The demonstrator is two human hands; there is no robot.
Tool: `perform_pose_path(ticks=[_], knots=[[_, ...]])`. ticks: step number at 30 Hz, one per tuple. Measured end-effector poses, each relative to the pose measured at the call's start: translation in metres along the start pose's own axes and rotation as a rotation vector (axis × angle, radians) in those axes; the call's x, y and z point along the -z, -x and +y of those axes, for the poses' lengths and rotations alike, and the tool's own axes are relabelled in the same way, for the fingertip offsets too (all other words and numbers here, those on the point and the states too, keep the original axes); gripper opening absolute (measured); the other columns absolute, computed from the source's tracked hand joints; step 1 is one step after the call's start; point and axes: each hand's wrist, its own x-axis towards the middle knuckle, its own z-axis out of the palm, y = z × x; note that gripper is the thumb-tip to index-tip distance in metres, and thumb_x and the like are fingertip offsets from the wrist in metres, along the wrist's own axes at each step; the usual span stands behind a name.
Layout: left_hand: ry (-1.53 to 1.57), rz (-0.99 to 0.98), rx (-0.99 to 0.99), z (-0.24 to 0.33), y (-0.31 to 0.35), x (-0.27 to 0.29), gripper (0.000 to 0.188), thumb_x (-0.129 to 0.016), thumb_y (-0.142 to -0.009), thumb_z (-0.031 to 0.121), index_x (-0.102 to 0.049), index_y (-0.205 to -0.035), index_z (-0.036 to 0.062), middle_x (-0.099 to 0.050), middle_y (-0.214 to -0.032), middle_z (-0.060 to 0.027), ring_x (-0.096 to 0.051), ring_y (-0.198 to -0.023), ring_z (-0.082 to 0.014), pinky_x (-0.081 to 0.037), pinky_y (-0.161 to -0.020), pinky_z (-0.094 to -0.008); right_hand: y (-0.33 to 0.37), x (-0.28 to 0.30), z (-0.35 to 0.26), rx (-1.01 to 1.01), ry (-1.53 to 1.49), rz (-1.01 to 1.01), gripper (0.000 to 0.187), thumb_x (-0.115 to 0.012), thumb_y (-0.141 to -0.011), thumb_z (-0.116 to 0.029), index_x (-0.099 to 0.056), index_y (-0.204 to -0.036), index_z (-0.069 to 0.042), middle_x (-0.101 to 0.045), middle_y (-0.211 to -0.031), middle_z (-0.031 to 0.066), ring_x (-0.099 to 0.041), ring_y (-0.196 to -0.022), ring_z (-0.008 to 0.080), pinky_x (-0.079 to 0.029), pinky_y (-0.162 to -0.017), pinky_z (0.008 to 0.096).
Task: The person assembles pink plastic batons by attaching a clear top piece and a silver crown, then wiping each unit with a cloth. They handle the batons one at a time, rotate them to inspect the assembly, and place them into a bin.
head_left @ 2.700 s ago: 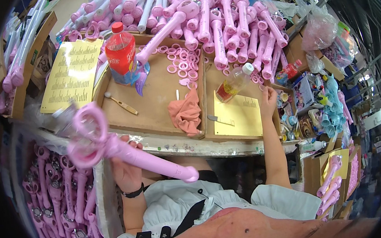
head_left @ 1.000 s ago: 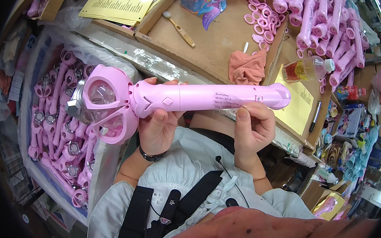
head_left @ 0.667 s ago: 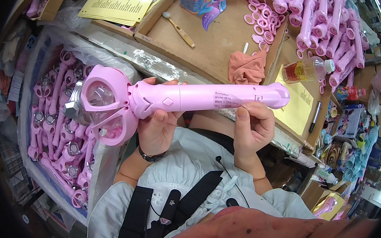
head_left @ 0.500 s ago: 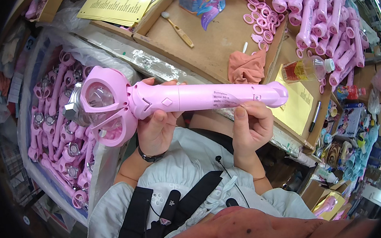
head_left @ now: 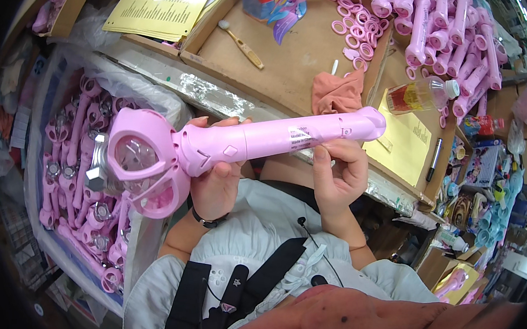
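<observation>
A pink toy wand [head_left: 267, 140] lies nearly level across the middle, its round head with clear windows and a silver faceted tip at the left. My left hand [head_left: 216, 187] is closed around the handle just below that head, thumb in front and fingertips showing behind. A clear label [head_left: 302, 137] with dark print sits on the handle, partly washed out by glare. My right hand [head_left: 340, 169] is closed in a pinch at the label's lower right edge, against the underside of the handle. What lies between those fingertips is mostly hidden.
At the left, a lined crate [head_left: 44, 240] holds several similar wands. A cardboard tray [head_left: 210, 59] beyond my hands carries a toothbrush [head_left: 242, 46], pink rings [head_left: 361, 30] and an orange cloth [head_left: 337, 92]. Pink handles [head_left: 445, 17] pile up at the far right, near a bottle [head_left: 417, 96].
The wand has turned slightly about its length and shifted a little left, with both hands moving along. More glare crosses the label now. My right hand keeps its pinch.
</observation>
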Motion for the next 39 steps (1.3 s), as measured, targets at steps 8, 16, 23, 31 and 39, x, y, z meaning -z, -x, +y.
perform_pose_path(ticks=[8, 16, 23, 31, 39], knots=[[-0.387, -0.265, -0.369, -0.011, 0.001, 0.009, 0.072, -0.072, -0.079, 0.024, -0.026, -0.132, 0.0092, -0.048, -0.126, -0.0186, -0.049, -0.119, -0.0357, -0.034, -0.104, -0.0495, -0.006, -0.008, 0.009, -0.052, 0.0, 0.056, 0.032, -0.072, -0.076, 0.0, -0.048, -0.096, -0.002, -0.051, -0.094, 0.0059, -0.052, -0.076, 0.0093, -0.043, -0.069, 0.0208], [-0.447, -0.168, -0.26, -0.007, 0.002, 0.012, 0.071, -0.074, -0.078, 0.022, -0.028, -0.131, 0.0095, -0.05, -0.125, -0.018, -0.046, -0.121, -0.0362, -0.034, -0.104, -0.0499, -0.009, -0.005, 0.02, -0.224, 0.041, 0.127, 0.039, -0.077, -0.074, -0.01, -0.047, -0.098, -0.001, -0.048, -0.088, 0.0041, -0.045, -0.067, 0.0072, -0.039, -0.056, 0.0179], [-0.346, -0.02, -0.179, 0.02, -0.013, 0.015, 0.079, -0.071, -0.078, 0.037, -0.026, -0.134, 0.0063, -0.049, -0.122, -0.0168, -0.05, -0.116, -0.0334, -0.037, -0.101, -0.0463, -0.031, 0.039, 0.031, -0.031, 0.381, 0.226, 0.043, -0.073, -0.073, -0.009, -0.047, -0.106, -0.001, -0.048, -0.104, 0.011, -0.047, -0.097, 0.022, -0.037, -0.09, 0.0343], [-0.254, -0.085, -0.036, 0.038, -0.037, 0.019, 0.085, -0.067, -0.082, 0.04, -0.02, -0.14, -0.0008, -0.055, -0.113, -0.0166, -0.059, -0.104, -0.0284, -0.045, -0.093, -0.0409, -0.024, 0.031, -0.007, -0.017, 0.309, -0.236, 0.024, -0.068, -0.075, -0.011, -0.061, -0.095, -0.002, -0.058, -0.104, 0.0128, -0.053, -0.1, 0.0287, -0.039, -0.091, 0.0374], [-0.311, -0.036, -0.157, 0.029, -0.024, 0.012, 0.081, -0.068, -0.082, 0.034, -0.021, -0.138, -0.0003, -0.054, -0.114, -0.019, -0.057, -0.106, -0.0323, -0.046, -0.093, -0.0461, -0.022, 0.011, -0.019, -0.039, 0.312, -0.294, 0.018, -0.07, -0.074, -0.01, -0.063, -0.089, -0.003, -0.062, -0.093, 0.0099, -0.056, -0.088, 0.0268, -0.041, -0.081, 0.0355]])
